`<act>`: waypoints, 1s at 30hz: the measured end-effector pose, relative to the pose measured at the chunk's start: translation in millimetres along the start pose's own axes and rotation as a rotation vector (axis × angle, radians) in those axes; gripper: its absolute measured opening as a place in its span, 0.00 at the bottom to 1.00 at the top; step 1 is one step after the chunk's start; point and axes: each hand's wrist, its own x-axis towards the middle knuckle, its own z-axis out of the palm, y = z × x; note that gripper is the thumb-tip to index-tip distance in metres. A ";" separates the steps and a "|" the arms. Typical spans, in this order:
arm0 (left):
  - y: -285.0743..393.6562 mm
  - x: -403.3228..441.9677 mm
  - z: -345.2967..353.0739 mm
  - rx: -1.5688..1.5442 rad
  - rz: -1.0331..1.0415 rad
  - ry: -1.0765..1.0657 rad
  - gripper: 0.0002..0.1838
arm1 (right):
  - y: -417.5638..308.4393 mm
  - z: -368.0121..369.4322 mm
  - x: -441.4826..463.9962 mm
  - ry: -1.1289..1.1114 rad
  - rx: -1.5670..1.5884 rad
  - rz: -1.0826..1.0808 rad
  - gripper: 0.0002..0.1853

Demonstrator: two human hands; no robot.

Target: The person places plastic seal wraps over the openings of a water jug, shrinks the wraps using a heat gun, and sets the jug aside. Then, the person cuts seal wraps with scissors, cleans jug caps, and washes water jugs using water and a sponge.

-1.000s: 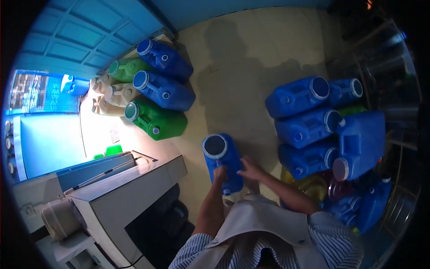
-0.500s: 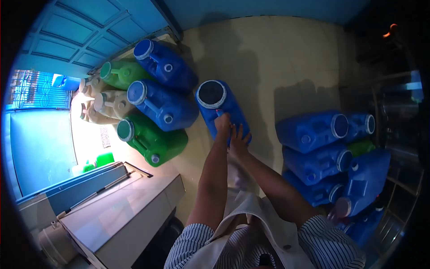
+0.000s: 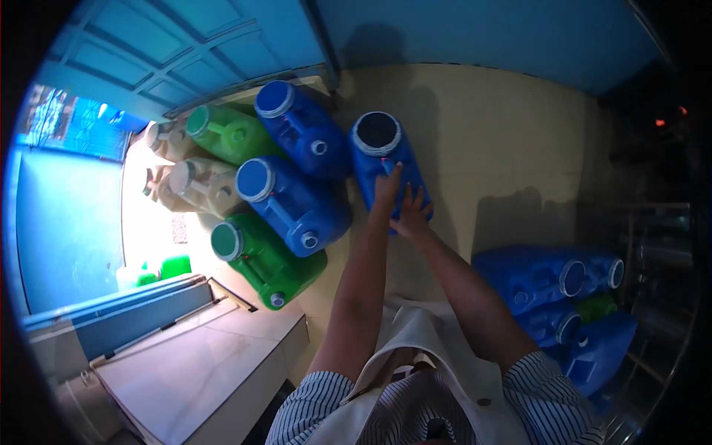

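Note:
A blue jug (image 3: 412, 175) with a dark round cap ringed in white stands on the floor in front of me. My left hand (image 3: 386, 189) is closed at its handle, one finger lying along the upper side. Against the jug's near right part rests my right hand (image 3: 412, 213), its fingers spread. Just left of this jug is a blue jug (image 3: 315, 148), very close to it or touching. Nearer to me sit another blue jug (image 3: 293, 211) and a dark green jug (image 3: 271, 263).
Beige jugs (image 3: 200, 185) and a light green jug (image 3: 237, 133) stand by the bright doorway on the left. A pale tiled counter (image 3: 200, 363) is at lower left. More blue jugs (image 3: 534, 271) are grouped at right, beside a dark rack (image 3: 660, 289). A blue wall (image 3: 475, 33) rises ahead.
The held jug has moved away from me, to beside the farther blue jug. My left hand's finger is now stretched out more; my right hand stays on the jug. The view has shifted.

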 end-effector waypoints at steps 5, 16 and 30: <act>-74.7 -67.1 -100.1 -0.043 0.167 0.024 0.30 | 2.8 -16.0 -12.7 -0.049 0.019 -0.069 0.59; -225.1 -564.0 -260.0 -0.313 -0.016 0.354 0.15 | -65.0 33.1 -268.0 -0.550 -0.131 -0.647 0.30; -409.2 -1196.6 -200.5 -0.758 0.100 1.391 0.13 | -272.0 196.4 -858.3 -1.005 -0.427 -1.355 0.21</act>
